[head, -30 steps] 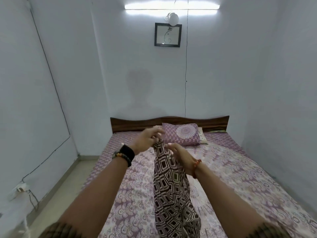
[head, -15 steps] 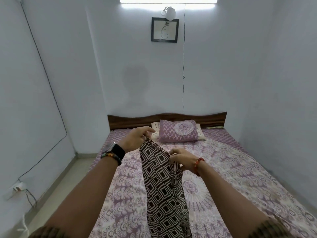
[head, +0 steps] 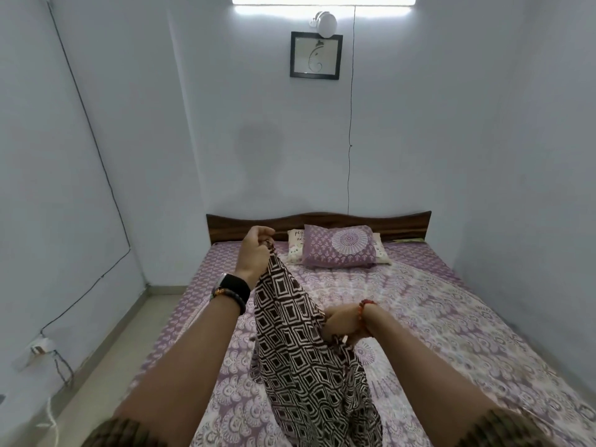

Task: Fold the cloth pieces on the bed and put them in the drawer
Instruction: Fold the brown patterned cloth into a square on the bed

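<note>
A: How is the grip of each hand set?

B: The left hand (head: 256, 251) is raised, with fingers curled and pinched on the top corner of the cloth (head: 300, 350). The right hand (head: 342, 324) is held lower and nearer the body, with fingers curled round an edge of the same cloth. Neither hand is spread.

A: Where is the cloth located?

B: The cloth is held in the air above the bed (head: 435, 317). A dark brown and white diamond print is seen on it. It is stretched on a slant from the left hand down to the right hand, and the remainder hangs loose toward the bottom of the view. Whether the lower end touches the bed cannot be told.

A: What is worn on the arms?

B: A black watch (head: 233, 287) and a dark bead bracelet are worn on the left wrist. A red bead bracelet (head: 366, 306) is worn on the right wrist. Brown patterned sleeves are seen at the bottom edge.

A: What surrounds the hands?

B: The bed is covered with a purple and white printed sheet. A purple pillow (head: 340, 246) is laid on a lighter pillow at the head, against a dark wooden headboard (head: 319, 221). A framed picture (head: 316, 55) is hung on the far wall beneath a tube light (head: 322, 0). A black wire (head: 350, 124) is run down that wall. A socket (head: 40, 345) with wires is mounted low on the left wall.
</note>
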